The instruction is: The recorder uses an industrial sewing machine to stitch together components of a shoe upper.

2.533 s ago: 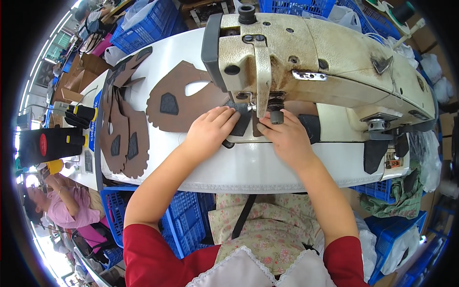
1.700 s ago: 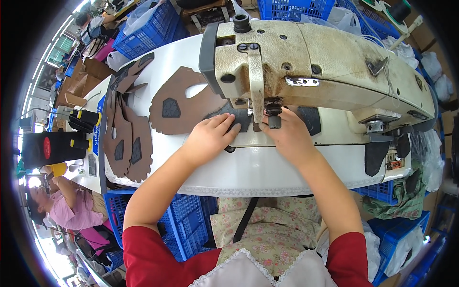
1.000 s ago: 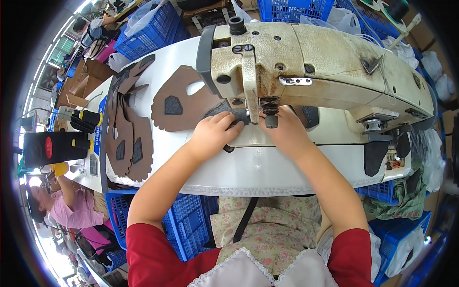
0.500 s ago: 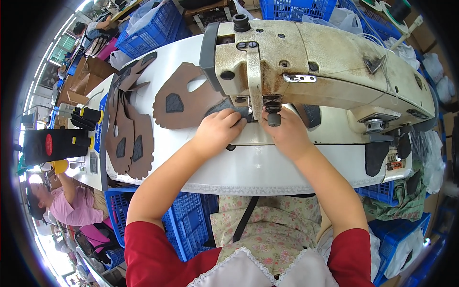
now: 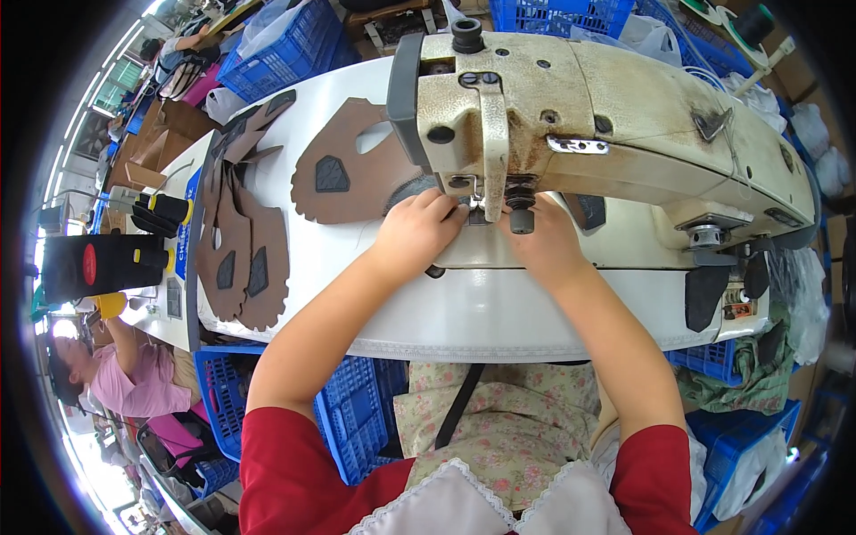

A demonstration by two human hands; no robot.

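Observation:
A flat brown glove-shaped piece with dark textured patches lies beneath the head of a cream sewing machine. My left hand presses its curled fingers on the dark grey area along the piece's near edge, just left of the needle and presser foot. On the other side of the needle, my right hand rests at the piece, its fingertips partly hidden behind the machine's dark knob. A brown end with a dark patch shows beyond that hand.
More brown pieces lie stacked at the table's left. The machine arm spans above my right hand. Blue crates stand below the table's near edge and behind it. A co-worker in a pink top sits at far left beside another machine.
The brown piece has shifted slightly away from me and turned a little under the needle. Both hands stay on it beside the needle. The whole view has shifted slightly.

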